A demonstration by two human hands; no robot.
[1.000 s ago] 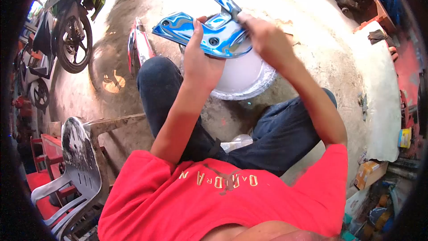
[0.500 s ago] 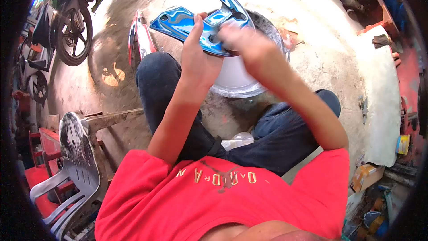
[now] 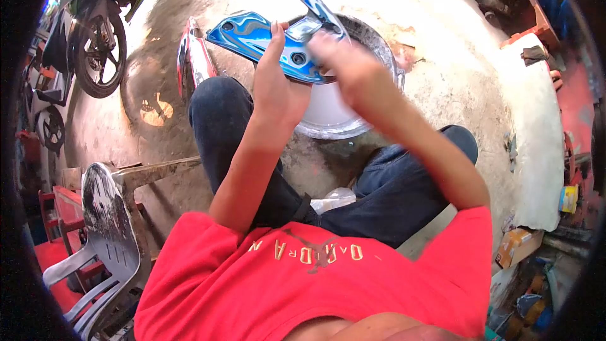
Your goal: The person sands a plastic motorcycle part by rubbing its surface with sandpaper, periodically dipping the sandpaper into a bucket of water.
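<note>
A glossy blue, white and grey swirl-patterned motorcycle body panel [image 3: 252, 39] is raised over a round basin [image 3: 334, 132] on the floor. My left hand [image 3: 278, 91] supports the panel from below, its thumb over the near edge and its fingers mostly hidden beneath. My right hand [image 3: 353, 66] lies against the panel's right part, fingers curled and blurred by motion. Whatever may be in those fingers is too smeared to make out. Pale material shows inside the basin, which sits just beyond my knees.
A red and white panel [image 3: 201, 63] leans on the floor left of the basin. Parked motorcycles [image 3: 101, 50] stand at the far left. A worn plastic chair [image 3: 110, 215] is near my left side. A pale slab [image 3: 536, 145] and a cardboard box [image 3: 519, 247] lie at right.
The panel has tilted slightly and sits a little lower and further left in view. My right hand stays at its right part, still blurred. My left hand keeps its hold.
</note>
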